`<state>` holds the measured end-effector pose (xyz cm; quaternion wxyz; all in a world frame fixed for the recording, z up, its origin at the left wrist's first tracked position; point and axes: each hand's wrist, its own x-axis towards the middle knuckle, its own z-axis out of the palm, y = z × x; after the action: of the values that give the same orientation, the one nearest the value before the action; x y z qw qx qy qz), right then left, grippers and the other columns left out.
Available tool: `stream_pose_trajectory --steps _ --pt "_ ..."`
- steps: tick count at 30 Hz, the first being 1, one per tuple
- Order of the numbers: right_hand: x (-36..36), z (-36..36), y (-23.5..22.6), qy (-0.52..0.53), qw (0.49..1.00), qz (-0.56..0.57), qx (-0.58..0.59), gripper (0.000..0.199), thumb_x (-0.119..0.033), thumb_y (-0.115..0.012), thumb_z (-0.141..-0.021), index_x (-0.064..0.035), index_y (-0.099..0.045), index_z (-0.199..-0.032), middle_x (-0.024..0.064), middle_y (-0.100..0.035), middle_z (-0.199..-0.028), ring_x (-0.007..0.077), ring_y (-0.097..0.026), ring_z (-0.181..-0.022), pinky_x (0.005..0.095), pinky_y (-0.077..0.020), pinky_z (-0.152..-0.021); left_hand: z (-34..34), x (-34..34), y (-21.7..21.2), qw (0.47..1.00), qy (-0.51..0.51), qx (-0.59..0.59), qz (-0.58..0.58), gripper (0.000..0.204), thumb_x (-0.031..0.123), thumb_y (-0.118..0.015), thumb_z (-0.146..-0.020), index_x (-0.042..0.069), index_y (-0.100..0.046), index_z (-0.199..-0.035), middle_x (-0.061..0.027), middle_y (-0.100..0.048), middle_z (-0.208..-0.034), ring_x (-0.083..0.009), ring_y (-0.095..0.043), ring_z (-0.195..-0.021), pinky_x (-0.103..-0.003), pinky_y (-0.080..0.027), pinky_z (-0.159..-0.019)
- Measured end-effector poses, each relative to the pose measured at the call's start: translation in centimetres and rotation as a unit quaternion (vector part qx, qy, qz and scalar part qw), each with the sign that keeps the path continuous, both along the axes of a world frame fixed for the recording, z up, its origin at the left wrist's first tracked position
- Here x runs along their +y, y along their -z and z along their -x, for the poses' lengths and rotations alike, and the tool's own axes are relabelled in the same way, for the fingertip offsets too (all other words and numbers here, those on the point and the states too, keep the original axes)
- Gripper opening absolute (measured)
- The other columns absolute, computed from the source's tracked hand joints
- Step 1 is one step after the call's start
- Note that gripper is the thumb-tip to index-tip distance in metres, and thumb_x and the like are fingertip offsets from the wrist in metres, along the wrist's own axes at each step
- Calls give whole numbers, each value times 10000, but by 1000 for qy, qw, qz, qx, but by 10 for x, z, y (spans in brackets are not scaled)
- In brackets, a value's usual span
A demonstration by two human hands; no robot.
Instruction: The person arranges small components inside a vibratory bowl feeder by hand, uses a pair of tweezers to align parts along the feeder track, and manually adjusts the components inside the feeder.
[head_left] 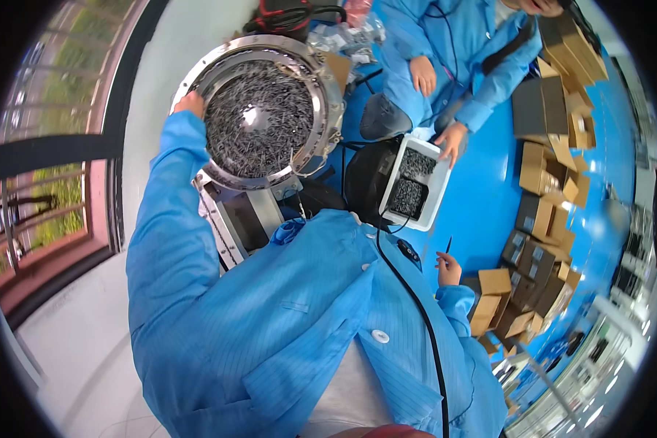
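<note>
A large round metal bowl (188, 82) stands ahead to the left, heaped with small thin dark metal pieces (259, 120). At its left rim is my left hand (190, 104), closed over the edge, its fingertips partly hidden. My right hand (449, 269) is raised beside my body on the right. It pinches a slim dark pointed piece (449, 244), too small to name surely. Ahead of that hand, a white tray (439, 191) holds loose dark pieces (418, 165) and a black container (407, 198) full of similar pieces.
A co-worker in a blue coat (456, 44) sits ahead, one hand (452, 142) at the tray's right rim. Cardboard boxes (536, 212) line the blue floor at the right. Clear plastic bags (350, 38) lie behind the bowl. A black cable (420, 306) hangs down my front.
</note>
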<state>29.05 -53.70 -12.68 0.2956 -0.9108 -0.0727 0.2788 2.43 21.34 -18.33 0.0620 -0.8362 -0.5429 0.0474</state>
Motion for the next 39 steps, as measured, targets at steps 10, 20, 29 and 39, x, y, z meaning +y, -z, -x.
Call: stream_pose_trajectory --steps 10,20,29,39 --pt "18 -12 8 -79 994 61 49 195 -69 -526 -782 -19 -658 -916 104 -628 -764 176 -573 -612 263 -481 -599 18 35 30 918 259 248 -171 147 190 -473 -786 130 -604 -756 -82 -510 -870 -257 -509 -756 -353 -467 -479" --pt "24 -3 -22 -124 989 76 29 191 -120 -542 -778 -72 -673 -909 83 -641 -770 182 -569 -607 273 -463 -597 -7 27 20 944 186 248 -113 200 190 -450 -828 127 -633 -779 -91 -541 -814 -224 -567 -633 -349 -487 -459" --pt "3 9 -12 -154 984 81 29 212 -189 -554 -767 -90 -671 -914 77 -653 -794 216 -588 -649 287 -468 -620 8 39 42 947 181 222 -144 203 202 -452 -833 104 -622 -782 -112 -554 -797 -230 -570 -615 -351 -484 -447" --pt "-7 19 0 -179 978 87 57 239 -238 -548 -766 -95 -659 -921 74 -659 -828 259 -598 -697 314 -472 -640 24 32 18 954 198 181 -131 196 210 -462 -821 71 -598 -793 -133 -555 -781 -275 -565 -601 -378 -484 -457"
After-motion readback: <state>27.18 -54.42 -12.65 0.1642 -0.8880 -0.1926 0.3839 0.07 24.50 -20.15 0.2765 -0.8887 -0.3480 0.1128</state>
